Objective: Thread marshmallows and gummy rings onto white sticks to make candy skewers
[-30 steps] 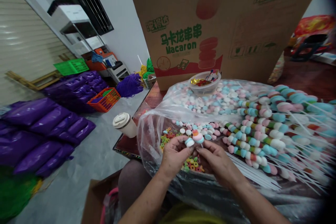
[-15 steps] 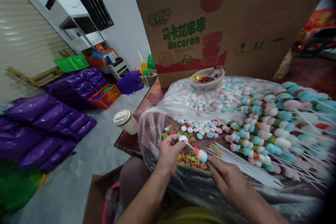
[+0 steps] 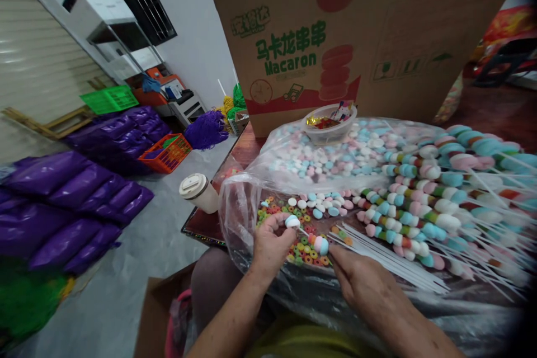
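Observation:
Between thumb and fingertips, my left hand [image 3: 272, 241] pinches a pale marshmallow [image 3: 292, 222], white with a bluish part, at the tip of a thin white stick. My right hand [image 3: 364, 278] is closed on this skewer [image 3: 321, 245] from the other side, just behind its pink and blue marshmallows and orange ring; the fingers hide the rest of the stick. Colourful cereal rings [image 3: 308, 254] lie beneath the hands. Loose marshmallows [image 3: 329, 201] are spread beyond them. Bare white sticks [image 3: 390, 260] lie beside my right hand.
Filled marshmallow skewers [image 3: 423, 207] are piled at the right. A plastic bowl [image 3: 329, 133] with wrappers stands on the clear plastic bag [image 3: 241, 201], before a tall carton [image 3: 356, 39]. A lidded cup [image 3: 199, 193] is at the table's left edge. Purple bags [image 3: 67, 201] are stacked on the floor.
The view has shifted slightly. A bluish part now shows with the white marshmallow in my left fingers. Both hands keep nearly the same position and grip.

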{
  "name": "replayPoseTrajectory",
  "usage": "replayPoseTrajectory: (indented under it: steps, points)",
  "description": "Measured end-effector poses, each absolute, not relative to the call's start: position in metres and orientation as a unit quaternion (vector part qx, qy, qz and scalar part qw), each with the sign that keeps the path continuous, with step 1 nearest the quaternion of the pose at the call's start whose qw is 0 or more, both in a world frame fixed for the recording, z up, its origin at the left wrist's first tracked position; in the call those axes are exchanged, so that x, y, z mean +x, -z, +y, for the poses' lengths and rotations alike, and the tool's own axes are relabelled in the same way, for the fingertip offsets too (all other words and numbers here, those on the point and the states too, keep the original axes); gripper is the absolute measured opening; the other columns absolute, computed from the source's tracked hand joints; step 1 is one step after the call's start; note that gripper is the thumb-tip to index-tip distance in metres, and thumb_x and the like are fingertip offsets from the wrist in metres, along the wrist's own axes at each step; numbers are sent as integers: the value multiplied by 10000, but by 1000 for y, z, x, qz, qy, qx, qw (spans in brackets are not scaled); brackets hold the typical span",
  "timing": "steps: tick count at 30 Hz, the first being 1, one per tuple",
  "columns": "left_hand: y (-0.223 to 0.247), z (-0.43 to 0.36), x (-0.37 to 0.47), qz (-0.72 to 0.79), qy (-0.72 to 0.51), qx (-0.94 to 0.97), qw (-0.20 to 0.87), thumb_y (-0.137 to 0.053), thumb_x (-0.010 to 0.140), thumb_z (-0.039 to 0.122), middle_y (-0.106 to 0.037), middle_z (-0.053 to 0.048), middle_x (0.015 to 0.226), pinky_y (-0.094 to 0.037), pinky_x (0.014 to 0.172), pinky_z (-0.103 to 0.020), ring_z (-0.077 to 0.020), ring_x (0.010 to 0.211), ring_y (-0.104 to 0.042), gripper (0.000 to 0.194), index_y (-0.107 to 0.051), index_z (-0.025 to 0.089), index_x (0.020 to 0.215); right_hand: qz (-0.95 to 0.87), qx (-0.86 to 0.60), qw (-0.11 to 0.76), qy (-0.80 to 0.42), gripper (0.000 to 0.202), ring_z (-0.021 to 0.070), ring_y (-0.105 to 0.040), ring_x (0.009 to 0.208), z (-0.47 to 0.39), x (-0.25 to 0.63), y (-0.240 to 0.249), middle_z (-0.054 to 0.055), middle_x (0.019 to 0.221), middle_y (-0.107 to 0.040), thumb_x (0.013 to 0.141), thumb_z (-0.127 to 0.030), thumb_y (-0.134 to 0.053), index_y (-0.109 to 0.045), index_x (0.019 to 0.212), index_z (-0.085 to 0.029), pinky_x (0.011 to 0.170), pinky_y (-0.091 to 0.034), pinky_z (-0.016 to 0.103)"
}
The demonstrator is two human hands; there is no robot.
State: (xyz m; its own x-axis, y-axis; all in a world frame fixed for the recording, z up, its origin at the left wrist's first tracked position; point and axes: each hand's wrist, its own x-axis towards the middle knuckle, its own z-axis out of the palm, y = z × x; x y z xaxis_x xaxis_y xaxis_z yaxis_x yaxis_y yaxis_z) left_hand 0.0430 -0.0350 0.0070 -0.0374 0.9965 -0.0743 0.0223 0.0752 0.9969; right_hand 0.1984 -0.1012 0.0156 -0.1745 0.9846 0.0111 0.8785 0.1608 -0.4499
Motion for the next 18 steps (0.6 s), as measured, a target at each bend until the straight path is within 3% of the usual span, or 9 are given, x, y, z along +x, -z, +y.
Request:
replayPoseTrajectory:
  steps: [4,9,18]
  points:
    - [1,-37,40,548,-449,556,434,-587,632,157,-637,3,651,-427,504,-171,-81,527,-536,214,-648,142,836,-743,-635,119,-175,203,165,-575,573,-101,195,-15,16,638,-634,806,-166,-360,-554,793,-226,480,-217,257]
    - [11,-42,37,549,-452,641,290,-552,659,159,-659,-12,726,-464,600,-209,-109,603,-573,246,-670,177,874,-722,-660,81,-193,229,185,-603,641,-103,182,-21,40,714,-668,812,-137,-358,-565,866,-220,482,-189,276]
    - [17,-52,41,540,-448,632,329,-528,652,104,-669,-34,771,-480,653,-246,-141,661,-595,255,-674,173,850,-714,-660,80,-218,256,198,-614,631,-101,170,-13,69,700,-666,804,-109,-341,-574,880,-182,492,-220,280]
